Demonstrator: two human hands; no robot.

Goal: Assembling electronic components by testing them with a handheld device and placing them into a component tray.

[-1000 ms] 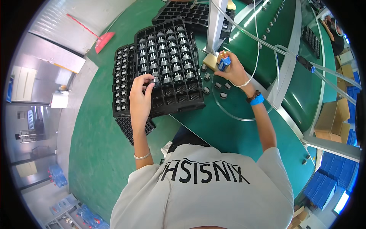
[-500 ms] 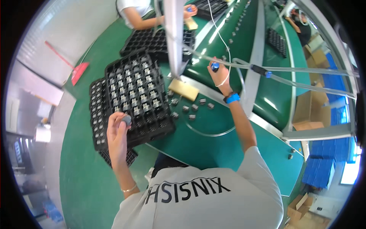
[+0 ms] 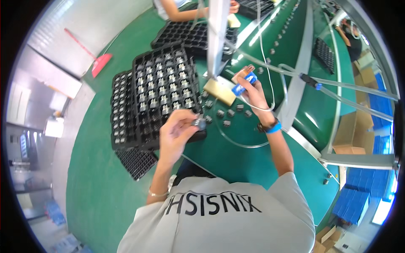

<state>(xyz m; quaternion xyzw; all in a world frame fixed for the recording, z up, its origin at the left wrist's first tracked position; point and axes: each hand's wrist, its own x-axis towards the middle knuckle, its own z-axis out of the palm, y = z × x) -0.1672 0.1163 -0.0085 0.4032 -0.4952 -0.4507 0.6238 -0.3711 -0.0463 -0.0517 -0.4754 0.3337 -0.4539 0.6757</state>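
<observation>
My left hand (image 3: pixel 174 134) pinches a small grey metal part (image 3: pixel 199 122) between thumb and fingers, over the near right corner of a black tray (image 3: pixel 145 130). Rows of silver parts with upright prongs (image 3: pixel 162 90) sit in that tray, and its nearest pockets hold none. My right hand (image 3: pixel 255 93) is wrapped round a blue and orange hand tool (image 3: pixel 249 80), beside a thin white cord. The tool's exact kind cannot be made out. On the green table, several small loose metal parts (image 3: pixel 230 113) lie between my hands, next to a pale yellow block (image 3: pixel 220 91).
A second filled tray (image 3: pixel 119 109) lies under the first. A metal post (image 3: pixel 217 38) stands behind the block, and clear tubes (image 3: pixel 350 82) cross at the right. Farther off is a green conveyor (image 3: pixel 291 29) with small parts. A co-worker's arm (image 3: pixel 185 14) reaches in at the top.
My left hand has moved right with the grey part, away from the tray's near left. My right hand has drawn nearer and turned, showing more of the tool. The whole view has shifted.
</observation>
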